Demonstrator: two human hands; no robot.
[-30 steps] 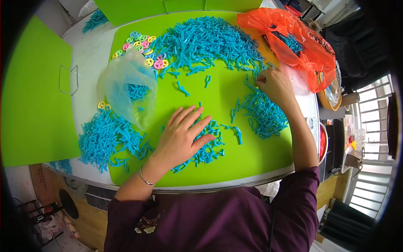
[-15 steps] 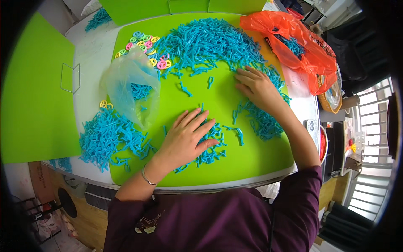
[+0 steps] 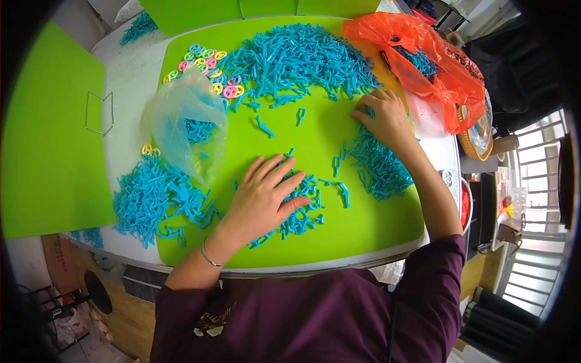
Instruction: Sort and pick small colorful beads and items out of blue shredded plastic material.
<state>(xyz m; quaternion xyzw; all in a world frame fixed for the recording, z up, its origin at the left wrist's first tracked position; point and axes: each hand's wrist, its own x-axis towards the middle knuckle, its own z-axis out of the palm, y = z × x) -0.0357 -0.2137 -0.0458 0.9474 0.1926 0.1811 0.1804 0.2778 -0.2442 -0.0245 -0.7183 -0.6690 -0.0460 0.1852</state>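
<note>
My left hand (image 3: 260,193) lies spread and palm down over the edge of a small pile of blue plastic pieces (image 3: 299,224), near the front of a green board (image 3: 363,236). At the right, my right hand (image 3: 390,121) has its fingers curled in at the top of another heap of blue pieces (image 3: 381,166). A bit of blue plastic piece (image 3: 370,112) shows between its thumb and fingers; how many pieces it holds is hidden. Between the hands lie a few loose pieces, among them a forked piece (image 3: 336,166) and a bent piece (image 3: 345,193).
A large heap of blue pieces (image 3: 302,57) covers the board's far side. Left of it are coloured plastic wheels (image 3: 230,91) and a clear bag (image 3: 169,115) with blue pieces. Another blue pile (image 3: 151,193) sits at left. A red plastic bag (image 3: 445,97) stands far right.
My right hand has drawn back slightly to the right, and its outstretched fingers have curled around blue plastic. My left hand has stayed almost in place.
</note>
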